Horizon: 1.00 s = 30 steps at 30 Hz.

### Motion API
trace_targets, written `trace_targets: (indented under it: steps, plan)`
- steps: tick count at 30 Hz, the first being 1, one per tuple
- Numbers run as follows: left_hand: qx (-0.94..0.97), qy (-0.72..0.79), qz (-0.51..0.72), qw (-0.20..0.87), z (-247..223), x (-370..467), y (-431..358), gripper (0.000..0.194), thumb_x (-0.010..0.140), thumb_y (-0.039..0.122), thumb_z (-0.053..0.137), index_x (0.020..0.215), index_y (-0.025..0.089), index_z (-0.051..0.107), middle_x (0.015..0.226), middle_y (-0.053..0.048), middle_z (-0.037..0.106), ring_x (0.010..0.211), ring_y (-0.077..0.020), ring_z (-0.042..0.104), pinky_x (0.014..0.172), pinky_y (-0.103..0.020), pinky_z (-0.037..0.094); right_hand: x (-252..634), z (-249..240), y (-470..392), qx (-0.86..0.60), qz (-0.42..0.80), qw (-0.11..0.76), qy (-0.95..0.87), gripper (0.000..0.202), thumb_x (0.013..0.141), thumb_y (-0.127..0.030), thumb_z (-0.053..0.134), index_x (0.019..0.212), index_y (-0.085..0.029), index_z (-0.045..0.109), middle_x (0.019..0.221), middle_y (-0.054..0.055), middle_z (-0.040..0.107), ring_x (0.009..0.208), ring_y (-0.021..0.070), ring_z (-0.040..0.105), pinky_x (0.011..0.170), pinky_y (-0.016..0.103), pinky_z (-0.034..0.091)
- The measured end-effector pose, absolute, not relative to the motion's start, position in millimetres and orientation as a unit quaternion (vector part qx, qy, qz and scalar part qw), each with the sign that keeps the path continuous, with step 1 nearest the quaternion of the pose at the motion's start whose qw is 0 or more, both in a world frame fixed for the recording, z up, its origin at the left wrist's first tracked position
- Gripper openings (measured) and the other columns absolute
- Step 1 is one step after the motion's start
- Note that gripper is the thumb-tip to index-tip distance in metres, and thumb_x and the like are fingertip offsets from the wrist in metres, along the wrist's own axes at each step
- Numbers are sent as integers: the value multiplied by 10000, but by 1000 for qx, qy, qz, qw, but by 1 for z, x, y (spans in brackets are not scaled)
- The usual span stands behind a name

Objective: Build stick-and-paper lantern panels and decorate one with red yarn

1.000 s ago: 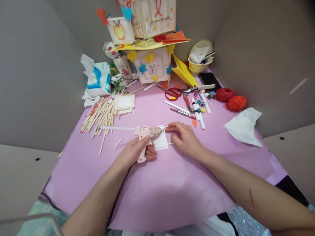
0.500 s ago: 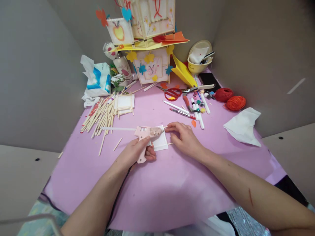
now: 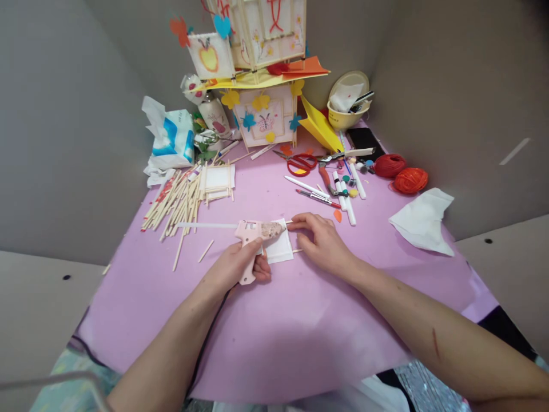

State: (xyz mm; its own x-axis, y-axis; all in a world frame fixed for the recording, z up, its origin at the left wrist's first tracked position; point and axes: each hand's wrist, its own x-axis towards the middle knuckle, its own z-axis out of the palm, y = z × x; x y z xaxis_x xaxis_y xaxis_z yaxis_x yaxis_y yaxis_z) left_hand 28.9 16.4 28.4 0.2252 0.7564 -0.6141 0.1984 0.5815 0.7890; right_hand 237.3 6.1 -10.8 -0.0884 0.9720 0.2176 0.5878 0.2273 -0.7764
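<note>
My left hand (image 3: 244, 263) is closed around a pale pink hot glue gun (image 3: 249, 233), its fingers at the trigger. A long translucent glue stick (image 3: 206, 225) pokes out of the gun's back. The gun's nozzle lies over the upper right corner of a small white paper panel (image 3: 281, 252) backed by thin wooden sticks. My right hand (image 3: 319, 239) grips the stick ends (image 3: 297, 250) on the panel's right side, index finger at the upper one and thumb at the lower. The nozzle tip almost meets the right fingertips. The gun hides the panel's left part.
A pile of wooden sticks (image 3: 175, 203) and a stick frame (image 3: 218, 180) lie to the left. Behind stands a decorated paper house (image 3: 266, 114). Red scissors (image 3: 302, 164), pliers (image 3: 326, 178), markers (image 3: 349, 209), yarn balls (image 3: 409, 179) and a tissue (image 3: 422, 220) are to the right.
</note>
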Motion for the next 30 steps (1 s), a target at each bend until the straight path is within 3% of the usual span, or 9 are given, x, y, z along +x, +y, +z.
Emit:
trace_targets:
  steps: [15,26,30]
  plan:
    - [399,583,217,674,27,29,15,423,783,549,628,718,132,592,574,-61,658,485,-158,650,481,-226,495,238,-10,6,-567,257,367,-692,357,793,-85,492,1113,-240,528,1082,18,739,1087,231,620,987,455,329]
    - [370,565,237,699,23,25,13,406,785,528,639,725,129,592,568,-61,656,476,-163,654,458,-221,505,238,-14,6,-563,282,364,-686,364,786,-97,474,1117,-243,516,1098,33,727,1106,239,626,907,430,450]
    - [359,561,243,705,23,23,12,359,837,473,593,738,128,601,563,-56,658,480,-162,659,474,-228,525,239,-16,4,-565,279,364,-686,344,816,-132,474,1142,-234,512,1113,55,723,1027,236,647,883,429,466]
